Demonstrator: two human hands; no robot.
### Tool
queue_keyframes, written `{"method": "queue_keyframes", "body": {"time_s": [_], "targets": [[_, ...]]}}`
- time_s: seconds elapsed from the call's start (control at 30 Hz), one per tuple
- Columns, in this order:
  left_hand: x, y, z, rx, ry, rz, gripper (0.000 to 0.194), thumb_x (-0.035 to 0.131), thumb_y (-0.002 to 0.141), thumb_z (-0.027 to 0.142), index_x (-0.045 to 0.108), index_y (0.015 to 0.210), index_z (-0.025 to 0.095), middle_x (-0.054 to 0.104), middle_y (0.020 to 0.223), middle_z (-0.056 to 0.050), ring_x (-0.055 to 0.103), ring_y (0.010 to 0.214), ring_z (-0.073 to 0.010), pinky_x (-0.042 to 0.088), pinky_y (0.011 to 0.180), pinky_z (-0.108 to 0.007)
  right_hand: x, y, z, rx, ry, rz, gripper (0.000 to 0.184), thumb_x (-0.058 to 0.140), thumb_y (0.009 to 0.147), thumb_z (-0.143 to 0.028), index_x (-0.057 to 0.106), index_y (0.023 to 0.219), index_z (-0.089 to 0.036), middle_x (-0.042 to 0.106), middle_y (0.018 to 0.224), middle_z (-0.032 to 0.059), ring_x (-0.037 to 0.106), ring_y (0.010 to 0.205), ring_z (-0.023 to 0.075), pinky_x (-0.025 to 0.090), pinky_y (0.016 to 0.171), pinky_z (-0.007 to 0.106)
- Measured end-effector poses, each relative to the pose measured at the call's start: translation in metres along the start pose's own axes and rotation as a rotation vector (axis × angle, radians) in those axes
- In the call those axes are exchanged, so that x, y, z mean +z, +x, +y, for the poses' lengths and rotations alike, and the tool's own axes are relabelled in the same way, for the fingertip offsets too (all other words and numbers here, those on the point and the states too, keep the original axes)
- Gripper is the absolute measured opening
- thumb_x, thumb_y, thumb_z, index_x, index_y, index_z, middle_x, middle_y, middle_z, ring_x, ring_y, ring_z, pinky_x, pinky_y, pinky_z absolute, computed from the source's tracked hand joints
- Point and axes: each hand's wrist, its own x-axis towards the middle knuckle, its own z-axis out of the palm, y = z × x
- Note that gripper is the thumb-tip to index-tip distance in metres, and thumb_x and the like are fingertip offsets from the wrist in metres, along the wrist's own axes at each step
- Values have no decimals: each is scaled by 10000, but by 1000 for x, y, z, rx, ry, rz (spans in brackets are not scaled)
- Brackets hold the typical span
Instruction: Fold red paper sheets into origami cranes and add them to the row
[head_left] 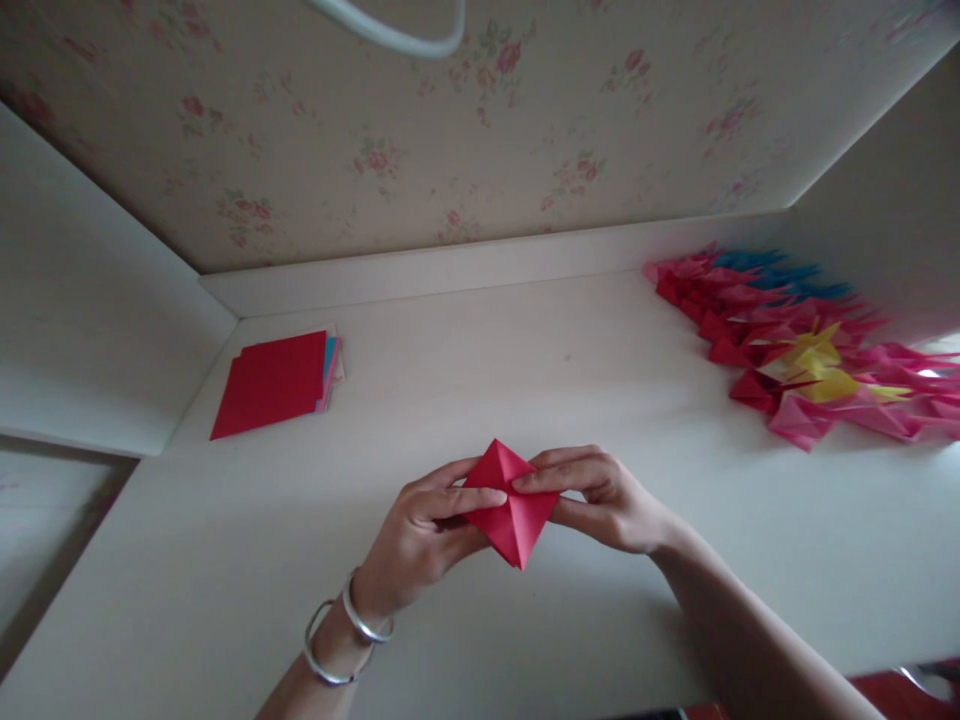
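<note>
A red folded paper (525, 525), diamond-shaped with a crease down its middle, is held up over the white table between both hands. My left hand (427, 535) grips its left side, one finger lying across the front and the others partly hidden behind. On the right side, my right hand (600, 500) pinches it, with fingertips pressed on the front near the centre and the thumb side at the right corner. Two silver bangles (349, 630) circle my left wrist.
A stack of square paper (274, 385), red on top, lies at the back left of the white table (480, 370). Many folded paper pieces (795, 340) in red, pink, blue and yellow are heaped at the right. A white cable (405, 42) hangs before the flowered wall.
</note>
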Motion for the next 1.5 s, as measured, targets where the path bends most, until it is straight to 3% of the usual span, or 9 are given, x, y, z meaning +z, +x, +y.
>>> {"method": "queue_keyframes", "body": {"time_s": [0.5,0.67,0.87,1.0,1.17,1.33,1.5], "targets": [[4,-3,-5,-77,135,26,256,766,814,240,781,1048,342,619,1280,-74,647,1122,-234,579,910,-319,0,0,2,46,-41,-13,244,634,927,-197,741,1146,-203,750,992,112,702,824,174,542,694,265],[7,-5,-5,-139,108,-12,371,765,805,213,730,1151,343,548,1347,-82,648,1115,-242,622,815,-316,0,1,2,49,-29,-4,235,629,930,-205,747,1134,-197,751,1004,120,712,840,177,549,700,261],[6,-4,-7,14,318,37,240,750,820,206,777,1034,311,595,1285,-79,645,1102,-230,578,902,-341,4,2,3,31,-58,-30,264,746,851,-226,757,1114,-206,754,976,99,708,836,170,559,730,263],[4,-3,-7,56,332,64,197,737,841,241,786,1016,316,629,1244,-73,655,1066,-213,574,883,-320,4,2,6,54,-52,-40,296,784,816,-241,761,1108,-199,760,974,96,713,832,170,569,728,264],[5,-2,-5,3,277,145,138,741,839,287,805,957,318,672,1165,-64,679,980,-198,589,772,-269,5,0,10,32,-51,23,265,778,822,-286,776,1069,-191,778,960,108,732,809,184,588,710,274],[7,-1,-3,-76,282,214,100,748,831,317,815,900,288,697,1128,-59,668,1004,-216,565,833,-289,12,2,10,12,-77,81,238,762,835,-322,788,1029,-187,781,942,109,741,807,192,601,703,272],[6,0,2,-153,154,212,132,690,887,297,807,948,305,699,1111,-26,646,1013,-190,513,859,-255,18,2,12,-8,-117,173,183,749,851,-251,782,1029,-220,789,943,77,746,847,200,617,744,290]]}}
